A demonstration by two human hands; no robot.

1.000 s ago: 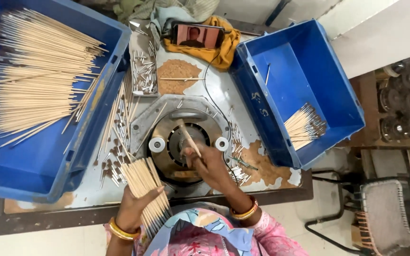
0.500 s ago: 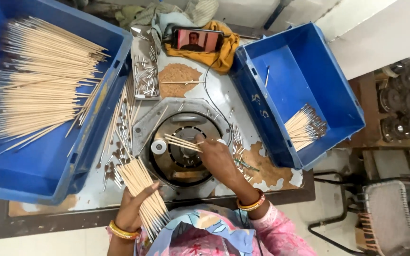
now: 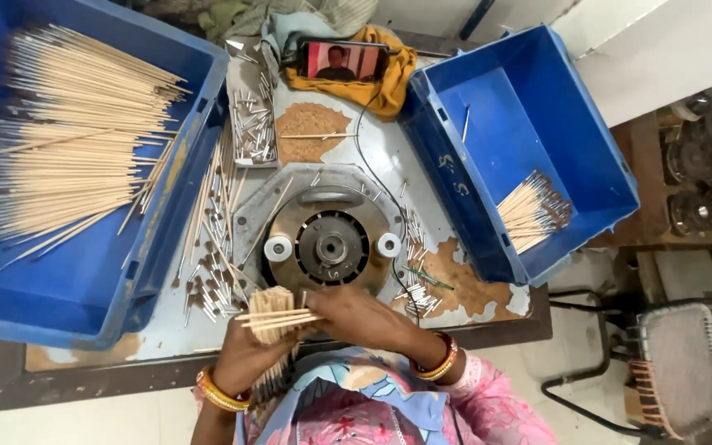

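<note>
The bundle of thin wooden sticks [image 3: 272, 306] is sitting upright in the left hand [image 3: 250, 356], just in front of the person's chest at the near edge of the worktable [image 3: 389, 165]. The left fingers are wrapped closed around the bundle. The right hand [image 3: 356, 317] is reaching across to it, fingers pinched together on a few sticks [image 3: 278, 318] lying crosswise over the bundle's top — so the step in hand looks like picking a small batch off the bundle. By my judgement the next move is calling for a clean separation of those few sticks without dragging neighbours out.

Just beyond the hands the round metal machine head [image 3: 331, 245] is lying flat in the table, with a white roller at each side. Small metal ferrules and loose sticks [image 3: 216, 272] are scattered to its left and right, and a narrow tray of metal pieces [image 3: 253, 124] is standing further back. The large blue bin [image 3: 84, 181] on the left is holding a wide heap of sticks; the blue bin on the right [image 3: 529, 140] is holding only a small fan of finished-looking ones near its front corner. A phone [image 3: 344, 62] is resting on a yellow cloth at the far edge.

The bundle's lower end is disappearing behind the left hand and clothing, and how many sticks the right fingers are gripping is too fine to count — the stick tips are blurring together.
</note>
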